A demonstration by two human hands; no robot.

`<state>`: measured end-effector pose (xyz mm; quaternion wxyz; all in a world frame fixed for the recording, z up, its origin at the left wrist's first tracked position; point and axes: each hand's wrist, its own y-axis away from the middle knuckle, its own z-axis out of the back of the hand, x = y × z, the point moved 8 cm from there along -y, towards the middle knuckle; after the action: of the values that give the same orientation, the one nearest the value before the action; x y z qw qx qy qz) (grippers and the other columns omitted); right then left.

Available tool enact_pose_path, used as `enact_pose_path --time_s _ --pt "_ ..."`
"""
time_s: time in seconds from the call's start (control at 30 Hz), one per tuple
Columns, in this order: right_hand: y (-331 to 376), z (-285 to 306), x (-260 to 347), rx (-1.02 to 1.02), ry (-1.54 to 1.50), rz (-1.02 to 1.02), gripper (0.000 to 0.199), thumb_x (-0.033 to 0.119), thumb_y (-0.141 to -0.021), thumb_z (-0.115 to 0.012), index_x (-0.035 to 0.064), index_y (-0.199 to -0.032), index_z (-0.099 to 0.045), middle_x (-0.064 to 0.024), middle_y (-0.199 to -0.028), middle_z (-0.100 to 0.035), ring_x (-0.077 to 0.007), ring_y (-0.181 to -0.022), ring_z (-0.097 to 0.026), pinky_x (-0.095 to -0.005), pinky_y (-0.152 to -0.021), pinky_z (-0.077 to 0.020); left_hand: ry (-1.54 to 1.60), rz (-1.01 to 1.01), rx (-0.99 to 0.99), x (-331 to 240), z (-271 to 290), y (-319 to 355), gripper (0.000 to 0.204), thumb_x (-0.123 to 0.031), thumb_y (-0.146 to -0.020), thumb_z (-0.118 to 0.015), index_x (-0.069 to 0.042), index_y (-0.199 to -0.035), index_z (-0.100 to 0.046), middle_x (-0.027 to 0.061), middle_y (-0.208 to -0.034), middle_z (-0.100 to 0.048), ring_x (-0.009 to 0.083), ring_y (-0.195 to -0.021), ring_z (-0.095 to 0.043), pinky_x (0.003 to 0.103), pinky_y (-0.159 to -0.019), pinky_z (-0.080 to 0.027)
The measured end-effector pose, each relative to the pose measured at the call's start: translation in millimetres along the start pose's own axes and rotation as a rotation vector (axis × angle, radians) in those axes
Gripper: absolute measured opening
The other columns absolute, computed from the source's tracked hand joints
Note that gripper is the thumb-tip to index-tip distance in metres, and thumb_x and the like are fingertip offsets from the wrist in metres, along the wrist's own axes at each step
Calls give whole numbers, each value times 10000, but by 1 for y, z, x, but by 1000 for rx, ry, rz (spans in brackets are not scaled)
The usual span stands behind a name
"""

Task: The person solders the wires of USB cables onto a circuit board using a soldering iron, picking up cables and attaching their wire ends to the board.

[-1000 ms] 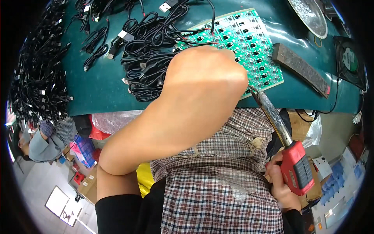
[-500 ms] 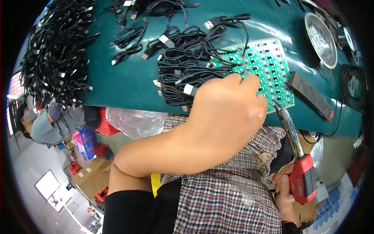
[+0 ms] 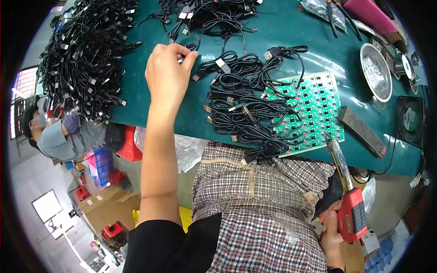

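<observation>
My left hand is over the left part of the bench, thumb and fingers pinched on a coiled black USB cable; the fingers cover most of it. In my right hand, low on the right, is a red-handled soldering gun. Its metal tip reaches up to the lower right edge of a green circuit board panel with rows of small parts. Several coiled black USB cables lie against the panel's left side, their thin wire ends resting on it.
A big heap of black cables covers the bench's left end, with another cable pile at the back. To the right are a dark bar-shaped block, a round metal dish, a small fan and pliers. Another person sits far left.
My left hand has moved from the circuit board leftward and away to a separate coiled cable, which it now pinches. The soldering gun stays near the panel's lower right edge. The view has shifted slightly.
</observation>
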<state>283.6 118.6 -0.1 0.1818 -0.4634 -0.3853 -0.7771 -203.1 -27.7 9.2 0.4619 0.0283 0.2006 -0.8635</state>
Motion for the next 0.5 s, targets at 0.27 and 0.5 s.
enact_pose_path --time_s 0.27,0.5 --pt "4 -1 -2 -68 -12 -121 115 93 -1035 -557 24 -1116 -513 -71 -991 -507 -113 -640 -448 -304 -633 -429 192 -171 -187 -6 12 9 194 -205 -945 -777 -29 -985 -706 179 -1210 -643 340 -1206 -585 417 -995 -488" --pt "-3 -3 0 23 168 51 97 118 -1027 -543 32 -1060 -513 -42 -858 -467 -111 -615 -445 -300 -623 -434 879 62 -135 -41 72 45 149 41 -991 -688 74 -1136 -669 142 -993 -758 154 -862 -739 267 -822 -595"
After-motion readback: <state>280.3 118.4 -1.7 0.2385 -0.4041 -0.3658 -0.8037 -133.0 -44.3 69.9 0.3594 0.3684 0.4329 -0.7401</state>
